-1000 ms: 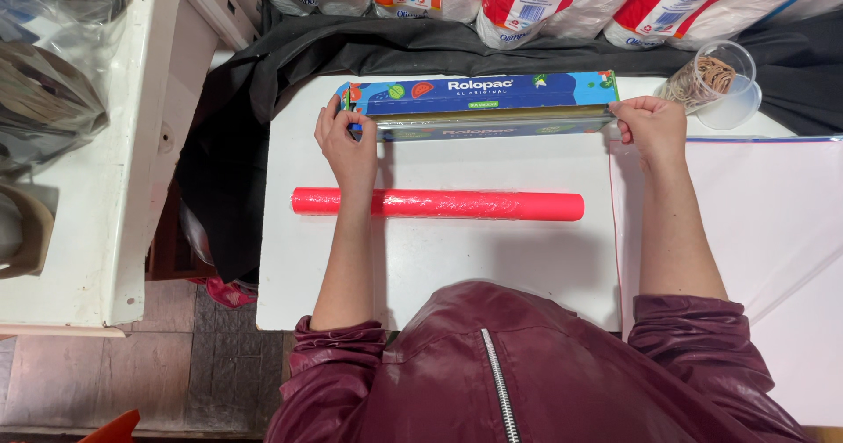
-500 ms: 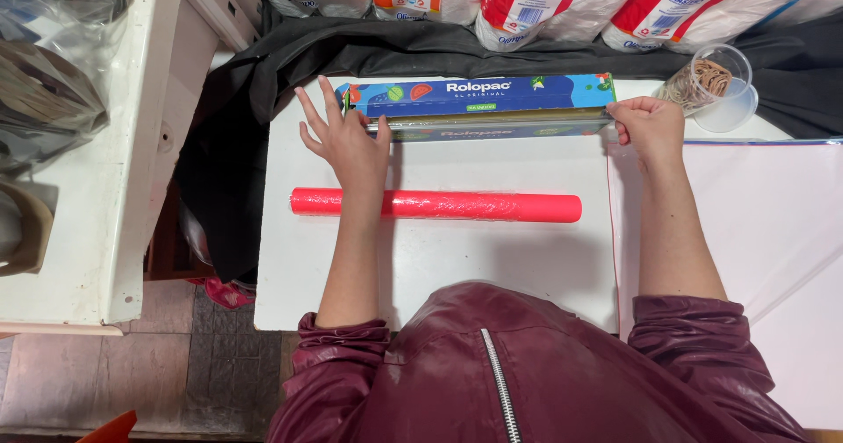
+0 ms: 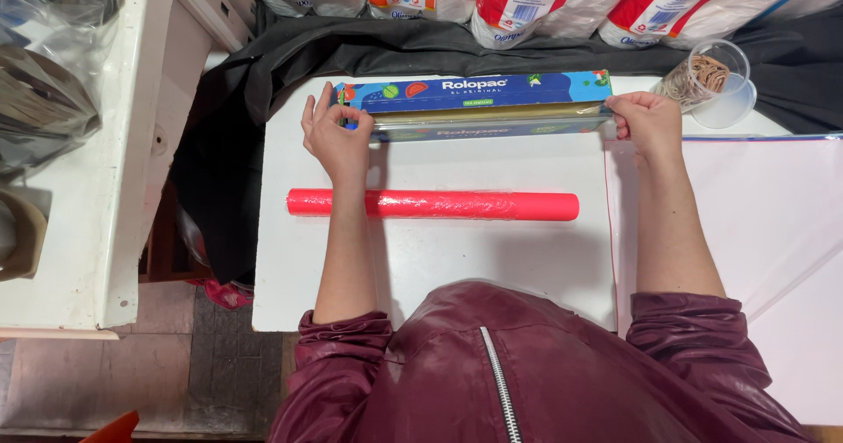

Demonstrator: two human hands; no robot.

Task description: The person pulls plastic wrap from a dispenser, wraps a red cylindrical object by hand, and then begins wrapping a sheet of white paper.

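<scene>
Film box (image 3: 479,105) ends hidden under both hands' grip.

I note a long blue cardboard film box (image 3: 474,94) printed with small fruit motifs; nearer me than it, a neon-pink plastic-wrapped roll (image 3: 433,204) on the white tabletop (image 3: 492,259).

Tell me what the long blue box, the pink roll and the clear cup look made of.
Blue box: printed cardboard, judging by its folded flap and sharp edges.
Pink roll: seemingly a paper or foam tube under glossy, crinkled plastic film.
Clear cup: transparent plastic, probably; the brown contents show through.
</scene>
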